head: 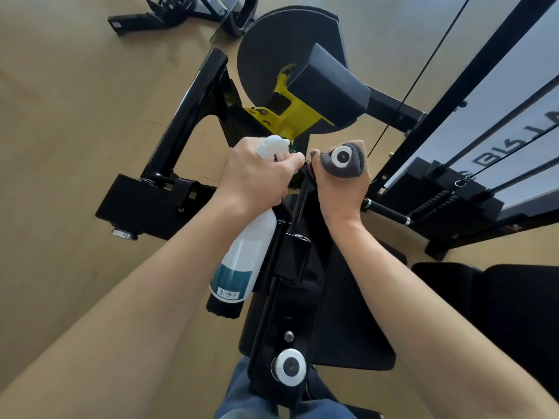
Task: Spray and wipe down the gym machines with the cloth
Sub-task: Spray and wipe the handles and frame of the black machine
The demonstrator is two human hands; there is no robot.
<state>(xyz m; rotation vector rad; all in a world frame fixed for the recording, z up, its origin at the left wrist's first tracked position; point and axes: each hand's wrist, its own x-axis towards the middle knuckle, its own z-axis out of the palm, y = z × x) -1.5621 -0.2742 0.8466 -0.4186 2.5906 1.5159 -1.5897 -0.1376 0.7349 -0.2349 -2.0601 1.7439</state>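
Observation:
My left hand (257, 173) grips the neck of a white spray bottle (242, 258) with a teal label, its body hanging down towards me. My right hand (338, 186) holds a grey cloth (357, 167) wrapped round the end of a black machine handle, whose white round end cap (342, 156) shows through the cloth. Both hands are close together above the black frame (290, 267) of the gym machine. The bottle's white trigger head (272, 145) points away from me, towards the yellow part.
A yellow bracket (290, 113), a black pad (326, 86) and a round black disc (263, 62) lie just beyond the hands. The weight stack with cables (453, 189) stands at right. A second white-capped handle (289, 366) is near my legs. Another machine (181, 10) sits far left on the wooden floor.

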